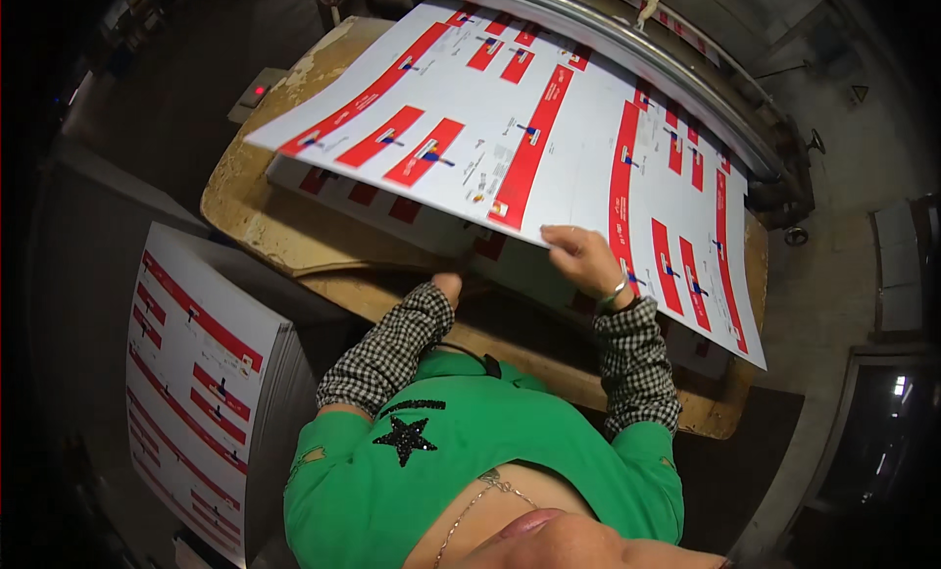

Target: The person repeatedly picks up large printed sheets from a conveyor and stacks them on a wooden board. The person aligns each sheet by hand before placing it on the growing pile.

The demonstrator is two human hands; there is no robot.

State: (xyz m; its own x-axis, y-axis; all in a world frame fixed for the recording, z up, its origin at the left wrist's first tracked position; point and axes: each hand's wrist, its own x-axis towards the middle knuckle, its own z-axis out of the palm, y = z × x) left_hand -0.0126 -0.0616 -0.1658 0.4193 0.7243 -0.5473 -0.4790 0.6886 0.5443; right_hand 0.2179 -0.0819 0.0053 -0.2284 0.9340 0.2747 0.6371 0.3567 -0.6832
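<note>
A large white printed sheet point(588, 167) with red panels and small blue marks slopes down from a metal roller toward me. Its near edge is raised and curves above the wooden table. My right hand point(586, 263) is closed on that near edge, right of its middle, thumb and fingers pinching it. Lower and to the left, my left hand point(448, 287) reaches beneath the raised edge. Only the part near its wrist shows; its fingers are hidden. Beneath the raised sheet lies another printed sheet point(338, 189) with the same red panels, partly covered.
The worn wooden table point(265, 221) has rounded corners. Along its far side runs the machine's metal roller point(676, 74). At my left stands a tall stack of similar printed sheets point(186, 373). A small box with a red light point(259, 92) sits by the table's left edge.
</note>
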